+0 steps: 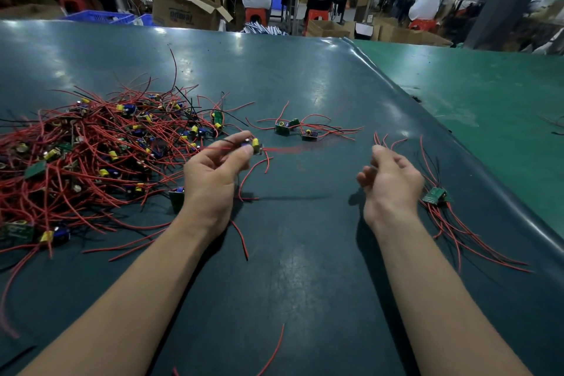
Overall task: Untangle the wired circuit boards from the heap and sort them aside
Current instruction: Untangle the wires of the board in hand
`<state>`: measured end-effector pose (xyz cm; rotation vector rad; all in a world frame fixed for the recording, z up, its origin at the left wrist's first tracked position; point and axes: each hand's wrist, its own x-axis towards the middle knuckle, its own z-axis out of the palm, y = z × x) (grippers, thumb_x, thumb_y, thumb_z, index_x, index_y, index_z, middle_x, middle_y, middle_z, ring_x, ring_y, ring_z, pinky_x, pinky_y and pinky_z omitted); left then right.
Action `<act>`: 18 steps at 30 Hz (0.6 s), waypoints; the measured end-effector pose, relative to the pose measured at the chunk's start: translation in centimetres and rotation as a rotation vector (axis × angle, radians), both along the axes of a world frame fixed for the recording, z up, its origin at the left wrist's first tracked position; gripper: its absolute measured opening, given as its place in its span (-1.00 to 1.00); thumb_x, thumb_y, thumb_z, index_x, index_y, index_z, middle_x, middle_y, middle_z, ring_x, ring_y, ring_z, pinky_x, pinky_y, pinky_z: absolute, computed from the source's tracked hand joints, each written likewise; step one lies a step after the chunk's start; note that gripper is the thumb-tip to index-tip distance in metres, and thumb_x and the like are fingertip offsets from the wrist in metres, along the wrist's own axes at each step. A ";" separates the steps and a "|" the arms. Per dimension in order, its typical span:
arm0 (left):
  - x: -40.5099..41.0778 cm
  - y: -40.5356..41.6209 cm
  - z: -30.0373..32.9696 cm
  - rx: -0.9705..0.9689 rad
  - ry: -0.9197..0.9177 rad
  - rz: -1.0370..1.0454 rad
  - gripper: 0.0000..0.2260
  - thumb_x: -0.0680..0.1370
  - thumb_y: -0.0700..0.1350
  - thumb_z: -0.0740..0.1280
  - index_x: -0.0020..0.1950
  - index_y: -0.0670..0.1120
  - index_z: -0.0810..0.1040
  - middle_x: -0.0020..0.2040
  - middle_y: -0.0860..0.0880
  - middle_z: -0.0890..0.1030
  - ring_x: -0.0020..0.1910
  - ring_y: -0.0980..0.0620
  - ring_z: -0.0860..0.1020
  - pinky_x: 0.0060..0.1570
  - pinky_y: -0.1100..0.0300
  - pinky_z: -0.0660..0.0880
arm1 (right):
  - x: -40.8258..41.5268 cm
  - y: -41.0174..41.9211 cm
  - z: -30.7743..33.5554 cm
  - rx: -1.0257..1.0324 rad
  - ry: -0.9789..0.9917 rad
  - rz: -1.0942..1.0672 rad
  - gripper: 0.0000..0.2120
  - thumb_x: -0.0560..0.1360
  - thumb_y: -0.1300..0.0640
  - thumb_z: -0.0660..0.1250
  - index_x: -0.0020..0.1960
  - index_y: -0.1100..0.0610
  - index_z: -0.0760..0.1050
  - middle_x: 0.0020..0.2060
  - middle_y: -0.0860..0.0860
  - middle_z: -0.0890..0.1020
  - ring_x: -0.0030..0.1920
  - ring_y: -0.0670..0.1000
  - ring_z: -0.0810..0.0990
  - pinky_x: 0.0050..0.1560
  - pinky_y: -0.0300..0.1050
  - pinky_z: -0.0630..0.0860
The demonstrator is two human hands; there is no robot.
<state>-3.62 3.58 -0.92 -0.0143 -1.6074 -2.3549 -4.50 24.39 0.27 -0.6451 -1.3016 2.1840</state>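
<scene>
Circuit board (254,145) sits pinched in your left hand (210,174) at frame centre, freed from the heap (91,146) at left; your right hand (389,180) hangs loosely curled, empty. Next, probably set it with the sorted boards (294,128) beyond.

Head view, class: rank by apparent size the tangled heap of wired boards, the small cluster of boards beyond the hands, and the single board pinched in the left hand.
1. The heap, by far the largest.
2. The small cluster.
3. The single board in the left hand, smallest, though its trailing wires are motion-blurred.
</scene>
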 end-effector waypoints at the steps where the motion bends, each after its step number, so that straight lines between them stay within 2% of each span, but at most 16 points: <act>1: -0.1 0.0 0.0 -0.013 0.006 0.031 -0.81 0.51 -0.34 0.38 -0.01 -0.08 0.66 -0.17 0.06 0.71 -0.19 0.13 0.58 -0.15 0.33 0.50 | 0.2 -0.7 -0.1 0.146 0.023 -0.004 -0.84 0.54 0.23 0.36 -0.16 0.06 0.44 -0.31 0.00 0.50 -0.45 -0.08 0.44 -0.46 -0.23 0.46; 3: 0.1 0.2 0.1 -0.042 0.029 0.064 -0.83 0.52 -0.31 0.38 0.02 -0.08 0.65 -0.15 0.05 0.72 -0.22 0.13 0.58 -0.18 0.33 0.52 | 1.0 -2.1 -0.2 0.489 0.106 0.000 -0.87 0.54 0.17 0.39 -0.13 0.00 0.48 -0.27 -0.05 0.56 -0.35 -0.07 0.50 -0.31 -0.14 0.51; 4: 0.3 0.3 0.2 -0.056 0.043 0.064 -0.86 0.51 -0.27 0.40 0.01 -0.08 0.65 -0.16 0.04 0.72 -0.26 0.14 0.58 -0.20 0.33 0.53 | 1.4 -2.8 -0.3 0.639 0.155 0.045 -0.87 0.53 0.16 0.39 -0.15 -0.02 0.50 -0.29 -0.09 0.57 -0.33 -0.11 0.50 -0.26 -0.17 0.50; 6: 0.6 0.5 0.5 -0.065 0.063 0.042 -0.88 0.44 -0.14 0.44 -0.04 -0.07 0.65 -0.23 0.02 0.71 -0.36 0.13 0.56 -0.28 0.32 0.53 | 2.1 -4.0 -0.5 0.752 0.209 0.237 -0.86 0.54 0.17 0.39 -0.17 -0.01 0.54 -0.36 -0.12 0.58 -0.37 -0.17 0.50 -0.32 -0.28 0.45; 10: 0.9 0.6 0.4 -0.125 0.055 -0.065 -0.80 0.33 -0.04 0.46 -0.11 -0.09 0.68 -0.30 0.00 0.68 -0.47 0.10 0.46 -0.42 0.31 0.44 | 2.9 -5.7 -0.6 0.430 0.122 0.710 -0.90 0.54 0.13 0.38 -0.13 0.09 0.64 -0.42 -0.05 0.60 -0.50 -0.15 0.45 -0.51 -0.32 0.35; 14: 1.1 0.9 0.1 -0.181 0.026 -0.272 -0.61 0.23 -0.02 0.53 0.01 -0.11 0.63 -0.33 -0.05 0.66 -0.40 0.01 0.52 -0.36 0.24 0.51 | 2.7 -5.5 -0.6 0.287 0.067 0.826 -0.77 0.39 -0.05 0.45 -0.25 0.11 0.67 -0.37 0.08 0.58 -0.50 -0.07 0.37 -0.52 -0.28 0.28; 16: 1.1 0.8 0.1 -0.226 -0.023 -0.318 -0.51 0.16 0.02 0.55 0.00 -0.14 0.55 -0.35 -0.07 0.64 -0.36 -0.06 0.53 -0.35 0.18 0.49 | 2.7 -5.1 -0.6 0.333 0.042 0.840 -0.77 0.39 -0.03 0.47 -0.32 0.11 0.64 -0.44 0.05 0.52 -0.54 -0.09 0.29 -0.54 -0.30 0.20; 18: 1.0 0.9 0.0 -0.232 -0.059 -0.342 -0.53 0.12 0.02 0.55 -0.10 -0.15 0.50 -0.37 -0.08 0.62 -0.35 -0.07 0.51 -0.38 0.19 0.46 | 2.6 -4.9 -0.6 0.375 0.024 0.818 -0.74 0.46 0.06 0.46 -0.38 0.10 0.61 -0.53 -0.03 0.41 -0.59 -0.12 0.22 -0.56 -0.32 0.14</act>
